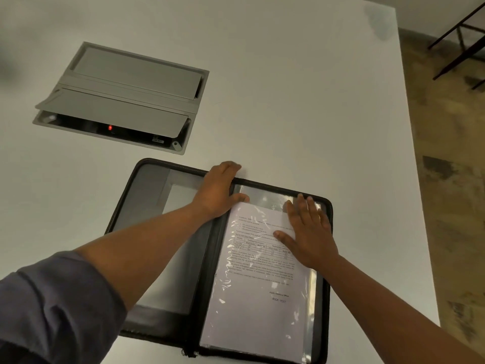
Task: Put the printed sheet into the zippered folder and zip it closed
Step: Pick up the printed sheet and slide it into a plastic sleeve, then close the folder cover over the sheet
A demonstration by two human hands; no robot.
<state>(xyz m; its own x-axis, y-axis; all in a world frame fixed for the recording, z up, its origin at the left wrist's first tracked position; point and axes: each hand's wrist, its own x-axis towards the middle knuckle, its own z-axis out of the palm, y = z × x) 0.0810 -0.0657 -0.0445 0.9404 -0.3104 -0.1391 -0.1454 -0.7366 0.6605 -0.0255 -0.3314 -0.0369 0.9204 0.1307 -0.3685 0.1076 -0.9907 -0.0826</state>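
A black zippered folder (pixel 147 195) lies open flat on the white table. The printed sheet (pixel 259 298) sits inside a clear plastic sleeve on the folder's right half, its top edge a little short of the sleeve's top. My left hand (pixel 219 191) grips the folder's far edge at the spine, fingers curled over the rim and thumb near the sheet's top left corner. My right hand (pixel 308 232) lies flat with spread fingers on the upper right part of the sheet. The zipper's pull (pixel 189 352) shows at the near end of the spine.
A grey cable box (pixel 126 98) with two flaps, the near one raised and a red light inside, is set into the table (pixel 288 101) at the left behind the folder. The table's right edge runs close to the folder. Dark chair legs (pixel 462 40) stand on the floor at top right.
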